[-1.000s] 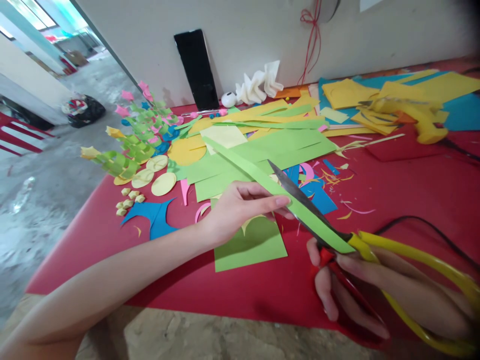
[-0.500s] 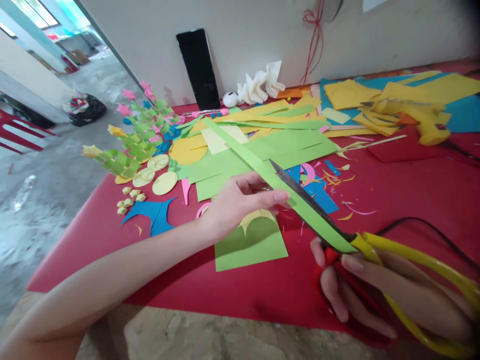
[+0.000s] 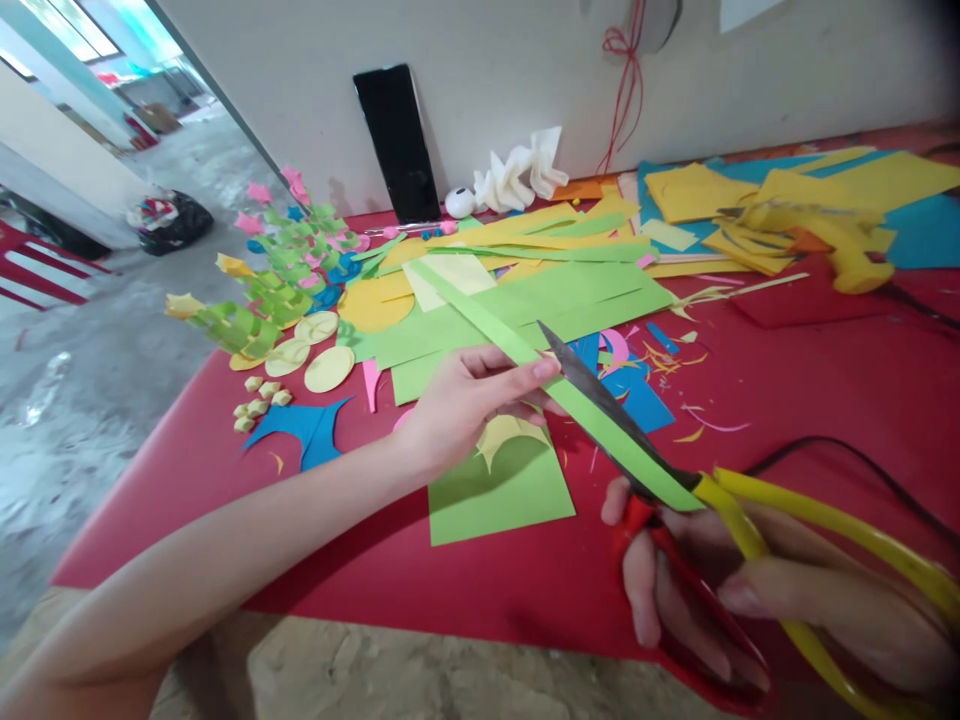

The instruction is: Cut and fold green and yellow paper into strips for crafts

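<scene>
My left hand point(image 3: 465, 400) pinches a long light-green paper strip point(image 3: 487, 325) held in the air above the red table point(image 3: 225, 470). My right hand point(image 3: 750, 590) grips scissors point(image 3: 697, 490) with yellow and red handles. Their dark blade runs along the strip's near end, its tip close to my left fingertips. Under the hands lies a green paper sheet point(image 3: 502, 490) with a yellow cut-out on it.
Green, yellow and blue paper sheets point(image 3: 540, 290) and scraps cover the table's middle and back. Folded paper flowers point(image 3: 277, 270) and yellow discs lie at left. A yellow glue gun point(image 3: 832, 235) with a black cord sits at right. A black phone point(image 3: 395, 140) leans on the wall.
The scissors' handles have spread apart and the red handle dropped lower. My left hand slid slightly left along the strip, and the strip tilted a little.
</scene>
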Demonstrator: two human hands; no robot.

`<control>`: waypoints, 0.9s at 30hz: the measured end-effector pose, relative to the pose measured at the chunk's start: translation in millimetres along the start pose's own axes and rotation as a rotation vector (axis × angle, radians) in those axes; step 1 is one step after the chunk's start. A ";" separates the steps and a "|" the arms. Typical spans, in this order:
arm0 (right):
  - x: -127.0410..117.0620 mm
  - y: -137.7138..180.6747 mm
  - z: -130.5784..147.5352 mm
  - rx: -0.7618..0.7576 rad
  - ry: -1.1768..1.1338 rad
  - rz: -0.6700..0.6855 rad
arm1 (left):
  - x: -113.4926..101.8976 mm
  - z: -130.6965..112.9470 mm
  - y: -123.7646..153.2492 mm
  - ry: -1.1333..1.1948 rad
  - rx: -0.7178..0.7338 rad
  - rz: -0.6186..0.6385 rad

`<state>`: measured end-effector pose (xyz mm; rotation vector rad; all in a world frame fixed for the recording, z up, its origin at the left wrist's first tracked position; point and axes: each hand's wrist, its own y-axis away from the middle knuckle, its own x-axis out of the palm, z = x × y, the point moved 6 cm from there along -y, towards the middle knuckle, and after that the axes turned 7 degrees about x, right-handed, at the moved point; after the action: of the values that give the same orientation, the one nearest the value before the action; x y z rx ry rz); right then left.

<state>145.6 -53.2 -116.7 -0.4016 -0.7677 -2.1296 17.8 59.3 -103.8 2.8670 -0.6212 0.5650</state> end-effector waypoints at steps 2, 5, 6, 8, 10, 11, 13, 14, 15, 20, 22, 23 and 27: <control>-0.1 -0.2 1.3 -0.022 -0.019 0.004 | -0.2 1.2 -0.3 -0.004 -0.005 0.006; -2.0 0.1 0.0 -0.061 -0.038 0.002 | -0.1 2.5 0.3 -0.013 -0.016 -0.002; -3.6 0.4 -1.3 -0.071 -0.045 -0.009 | 0.0 2.7 0.8 -0.024 -0.020 -0.006; -7.2 1.4 -4.9 -0.076 -0.023 -0.040 | 0.8 2.3 2.0 -0.052 -0.023 -0.007; -10.2 2.6 -8.4 -0.071 -0.003 -0.066 | 1.8 1.3 3.3 -0.074 -0.019 -0.001; -10.7 3.1 -10.0 -0.065 -0.002 -0.065 | 2.2 0.8 3.8 -0.081 -0.016 0.001; -10.9 3.7 -11.4 -0.070 -0.022 -0.059 | 2.8 0.1 4.6 -0.084 -0.011 0.007; -10.9 3.6 -12.3 -0.066 -0.028 -0.058 | 3.1 -0.2 4.8 -0.079 -0.007 0.012; -11.1 3.3 -13.1 -0.057 -0.026 -0.066 | 3.4 -0.4 5.0 -0.073 -0.003 0.018; -14.0 -0.3 -17.3 0.001 0.024 -0.148 | 3.9 -0.3 5.0 -0.068 0.000 0.024; -14.8 -1.4 -18.7 0.011 0.035 -0.177 | 4.7 0.0 5.2 -0.067 -0.006 0.030; -15.0 -1.6 -19.6 0.011 0.033 -0.187 | 5.0 0.2 5.4 -0.065 -0.010 0.031; -13.8 -0.3 -25.1 -0.003 -0.008 -0.167 | 5.6 0.5 6.8 -0.062 -0.020 0.031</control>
<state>153.4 -61.1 -143.2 -0.3582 -0.8271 -2.2858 19.7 51.0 -101.5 2.8703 -0.6781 0.4729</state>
